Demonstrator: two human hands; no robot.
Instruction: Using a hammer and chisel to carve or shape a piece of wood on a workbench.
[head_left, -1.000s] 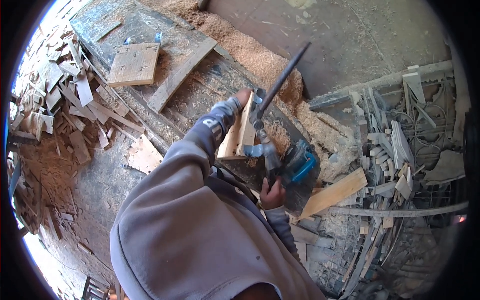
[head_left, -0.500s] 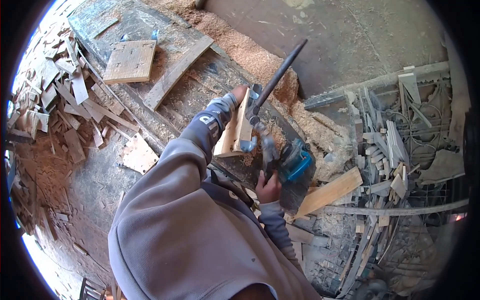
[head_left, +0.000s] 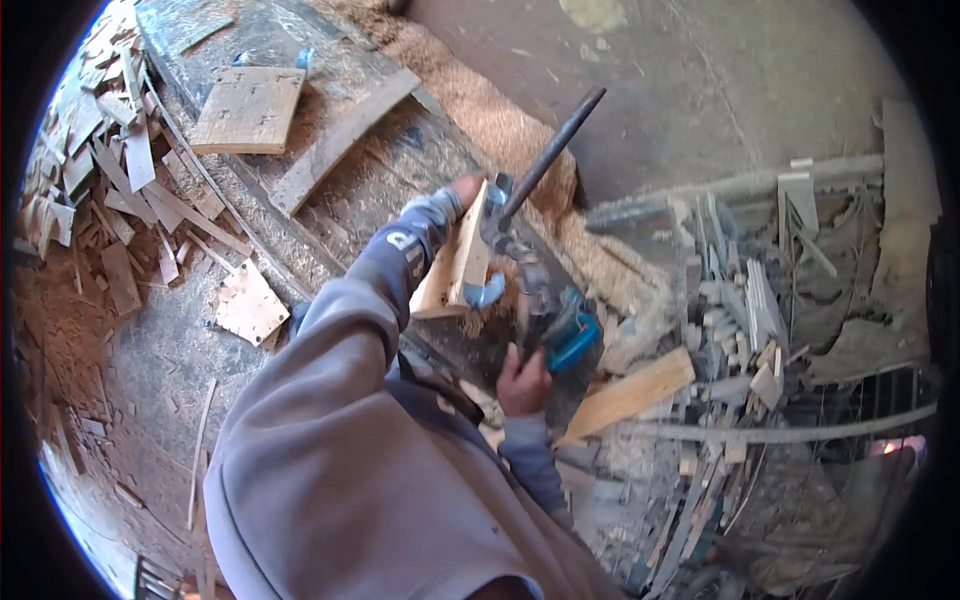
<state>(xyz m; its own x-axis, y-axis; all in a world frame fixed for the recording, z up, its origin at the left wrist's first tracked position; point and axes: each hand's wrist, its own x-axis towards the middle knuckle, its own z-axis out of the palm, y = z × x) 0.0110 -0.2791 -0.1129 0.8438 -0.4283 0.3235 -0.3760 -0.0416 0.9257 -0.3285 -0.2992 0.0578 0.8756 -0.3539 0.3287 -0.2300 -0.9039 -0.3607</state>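
The pale wooden piece (head_left: 465, 262) stands on the dusty surface (head_left: 400, 140). Its long side runs away from the person and slants to the right. Two blue bits (head_left: 484, 292) stick out on its right side, one near each end. The left hand (head_left: 467, 190) touches its far end and is the nearer hand. Those fingers go behind the wood, so I can't tell if that grip is pinching. The right hand (head_left: 524, 382) is right of its near end, that grip wrapped around a dark tool (head_left: 538, 300). From there, the wood lies left and a little farther off. A blue power tool (head_left: 575, 342) sits right of the wood. Well right of it, wood scraps (head_left: 765, 305) lie heaped near a curved rail (head_left: 790, 433); I can't tell if they're in a bin.
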